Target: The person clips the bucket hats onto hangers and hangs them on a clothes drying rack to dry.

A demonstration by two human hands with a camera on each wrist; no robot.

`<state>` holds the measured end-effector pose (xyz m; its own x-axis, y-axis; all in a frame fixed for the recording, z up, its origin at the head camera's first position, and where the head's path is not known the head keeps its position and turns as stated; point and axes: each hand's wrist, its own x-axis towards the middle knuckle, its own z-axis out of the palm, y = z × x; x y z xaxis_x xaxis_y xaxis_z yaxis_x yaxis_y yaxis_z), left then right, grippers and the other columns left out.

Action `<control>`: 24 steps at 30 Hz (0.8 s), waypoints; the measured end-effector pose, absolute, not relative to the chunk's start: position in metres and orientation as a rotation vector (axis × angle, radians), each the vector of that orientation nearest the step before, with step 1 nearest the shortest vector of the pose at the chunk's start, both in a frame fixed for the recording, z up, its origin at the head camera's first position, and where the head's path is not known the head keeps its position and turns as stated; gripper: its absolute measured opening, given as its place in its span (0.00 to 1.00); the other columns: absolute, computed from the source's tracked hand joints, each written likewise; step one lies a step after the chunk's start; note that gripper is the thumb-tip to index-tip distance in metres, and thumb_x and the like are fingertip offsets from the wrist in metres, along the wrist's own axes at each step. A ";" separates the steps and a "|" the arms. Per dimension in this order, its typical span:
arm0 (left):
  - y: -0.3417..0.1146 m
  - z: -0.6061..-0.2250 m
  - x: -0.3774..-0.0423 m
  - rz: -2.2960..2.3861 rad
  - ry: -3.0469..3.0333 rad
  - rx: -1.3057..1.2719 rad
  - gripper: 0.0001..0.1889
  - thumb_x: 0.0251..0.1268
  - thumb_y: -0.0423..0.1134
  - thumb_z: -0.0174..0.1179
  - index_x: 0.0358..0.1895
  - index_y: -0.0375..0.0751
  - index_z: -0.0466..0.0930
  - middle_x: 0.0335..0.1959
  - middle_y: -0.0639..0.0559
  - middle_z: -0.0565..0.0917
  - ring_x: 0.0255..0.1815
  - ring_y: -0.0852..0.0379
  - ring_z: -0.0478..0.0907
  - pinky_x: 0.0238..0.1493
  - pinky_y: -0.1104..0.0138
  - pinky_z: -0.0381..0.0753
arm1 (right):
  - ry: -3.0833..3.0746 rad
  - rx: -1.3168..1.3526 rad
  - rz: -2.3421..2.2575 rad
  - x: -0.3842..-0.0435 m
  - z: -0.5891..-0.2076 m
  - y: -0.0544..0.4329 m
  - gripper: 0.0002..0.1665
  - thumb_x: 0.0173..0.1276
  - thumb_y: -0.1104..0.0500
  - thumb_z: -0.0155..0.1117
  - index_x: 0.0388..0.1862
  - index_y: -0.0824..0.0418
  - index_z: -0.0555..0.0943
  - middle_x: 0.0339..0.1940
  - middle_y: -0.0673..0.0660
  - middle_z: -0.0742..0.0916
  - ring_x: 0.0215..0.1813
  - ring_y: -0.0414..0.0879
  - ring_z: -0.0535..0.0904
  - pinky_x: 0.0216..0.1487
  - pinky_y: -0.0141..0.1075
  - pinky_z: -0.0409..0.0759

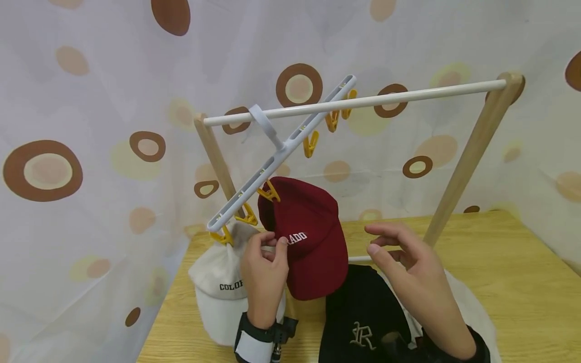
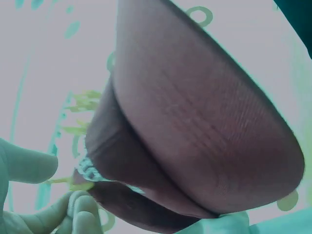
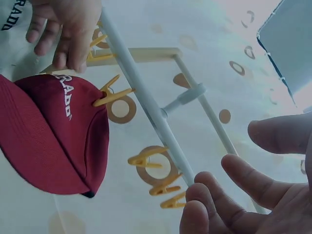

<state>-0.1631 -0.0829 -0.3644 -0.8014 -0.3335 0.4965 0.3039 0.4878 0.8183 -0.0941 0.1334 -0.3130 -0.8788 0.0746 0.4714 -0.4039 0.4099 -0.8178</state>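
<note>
Spotted backdrop (image 1: 100, 106), wooden counter (image 1: 526, 302), caps about two hands

Left of the left hand (image 1: 265, 280), a white cap (image 1: 218, 317) is clipped to a pale hanger (image 1: 236, 201). That hand's thumb and bent fingers stand slightly apart; contact is unclear. Just right of it, the red cap (image 1: 317, 257) hangs from a yellow clip (image 1: 270, 190). Lower, left of the widely parted right hand (image 1: 417, 277), lies a black cap (image 1: 363, 302).

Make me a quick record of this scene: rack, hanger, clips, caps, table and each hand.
Rack: wooden legs, white rod
Hanger: pale, hooked on the rod
Clips: six, yellow
Red cap: clipped to the hanger
White cap: clipped near the hanger's end
Table: black fabric item with embroidered letter
Left hand: beside the red cap, contact unclear
Right hand: raised, thumb and fingers apart, holding nothing
</note>
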 end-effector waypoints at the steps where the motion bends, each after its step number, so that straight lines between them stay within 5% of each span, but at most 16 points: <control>1: -0.083 -0.365 -0.160 -1.326 -2.103 0.008 0.10 0.62 0.39 0.66 0.45 0.40 0.83 0.32 0.51 0.85 0.24 0.64 0.76 0.27 0.71 0.75 | -2.235 0.254 1.478 -0.091 -0.316 0.135 0.18 0.72 0.62 0.61 0.59 0.51 0.80 0.54 0.41 0.82 0.52 0.34 0.77 0.47 0.22 0.77; 11: -0.061 -0.372 -0.123 -1.253 -2.010 -0.413 0.03 0.62 0.32 0.66 0.36 0.43 0.82 0.28 0.54 0.81 0.23 0.69 0.74 0.24 0.76 0.76 | -2.208 0.087 1.589 -0.073 -0.336 0.150 0.20 0.73 0.62 0.59 0.63 0.56 0.78 0.58 0.47 0.81 0.51 0.37 0.78 0.47 0.21 0.76; 24: -0.019 -0.398 -0.103 -0.988 -2.598 -0.638 0.07 0.65 0.44 0.65 0.39 0.46 0.84 0.32 0.58 0.81 0.26 0.71 0.73 0.28 0.77 0.72 | -2.107 -0.009 1.641 -0.067 -0.347 0.149 0.19 0.73 0.64 0.59 0.61 0.60 0.79 0.55 0.46 0.84 0.50 0.38 0.78 0.50 0.20 0.75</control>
<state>-0.1031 -0.0190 -0.3982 -0.8601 0.3002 0.4124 0.4984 0.6670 0.5539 -0.0671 0.1492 -0.3470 -0.8912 0.2840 0.3538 -0.2736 0.2857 -0.9184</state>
